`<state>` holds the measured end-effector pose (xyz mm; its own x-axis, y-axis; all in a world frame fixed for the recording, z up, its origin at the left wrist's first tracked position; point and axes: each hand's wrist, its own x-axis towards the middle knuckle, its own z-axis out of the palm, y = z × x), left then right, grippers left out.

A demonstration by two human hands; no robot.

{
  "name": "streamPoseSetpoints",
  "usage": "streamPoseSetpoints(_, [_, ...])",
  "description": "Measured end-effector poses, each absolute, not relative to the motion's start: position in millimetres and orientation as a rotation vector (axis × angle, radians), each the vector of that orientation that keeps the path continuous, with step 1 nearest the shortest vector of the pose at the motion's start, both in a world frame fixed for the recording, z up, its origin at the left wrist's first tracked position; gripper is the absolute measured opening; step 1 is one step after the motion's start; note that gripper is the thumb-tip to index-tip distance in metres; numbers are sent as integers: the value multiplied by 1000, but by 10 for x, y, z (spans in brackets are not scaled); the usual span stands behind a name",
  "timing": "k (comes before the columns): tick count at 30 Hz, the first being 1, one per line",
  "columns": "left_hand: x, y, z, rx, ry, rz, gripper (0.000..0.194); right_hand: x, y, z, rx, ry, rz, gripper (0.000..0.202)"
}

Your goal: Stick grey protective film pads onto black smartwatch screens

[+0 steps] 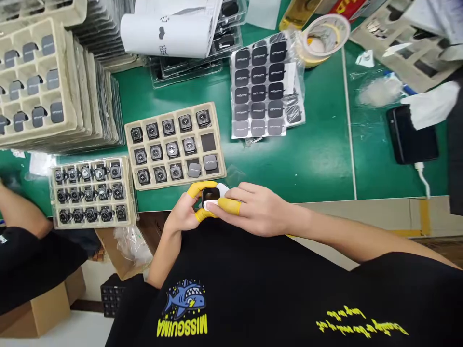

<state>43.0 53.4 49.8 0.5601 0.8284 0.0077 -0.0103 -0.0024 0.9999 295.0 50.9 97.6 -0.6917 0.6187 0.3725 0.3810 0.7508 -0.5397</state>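
Both hands, left hand and right hand, pinch a small watch body between yellow-capped fingertips (just before the tray).

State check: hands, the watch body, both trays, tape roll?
left hand: shut on watch body, yellow finger cots
right hand: shut on watch body, yellow cot on one finger
watch body: held above table edge, dark face up
middle tray: nearly full, some pockets open
left tray: full
tape roll: lying tilted
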Motion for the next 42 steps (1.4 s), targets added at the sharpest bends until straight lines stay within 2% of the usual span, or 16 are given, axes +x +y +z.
streamPoseSetpoints(6, [382,449,439,1329,819,797,67,2884,605,1013,-935,-2456,633,39])
streamPoseSetpoints(12, [343,509,464,1347,810,706,66,2835,621,1098,-713,-2436,702,36])
streamPoseSetpoints(17, [317,561,455,1307,804,746,69,2794,687,1212,-941,-2484,717,39])
streamPoseSetpoints(22, [290,555,455,1229,847,685,79,2791,641,1236,-668,-2497,445,35])
streamPoseSetpoints(25, [274,585,477,1304,802,662,75,2739,683,1231,-589,-2516,179,27])
streamPoseSetpoints(28, [258,590,453,1320,772,754,70,2726,722,1252,-672,-2550,-11,28])
streamPoseSetpoints(34, [191,592,374,1282,696,833,72,2736,657,1274,-546,-2557,-13,20])
streamPoseSetpoints(37, [179,634,371,1364,620,792,67,2659,708,1228,-535,-2534,0,22])
streamPoseSetpoints(42, [181,587,301,1261,667,879,69,2634,768,1157,-707,-2515,-118,29])
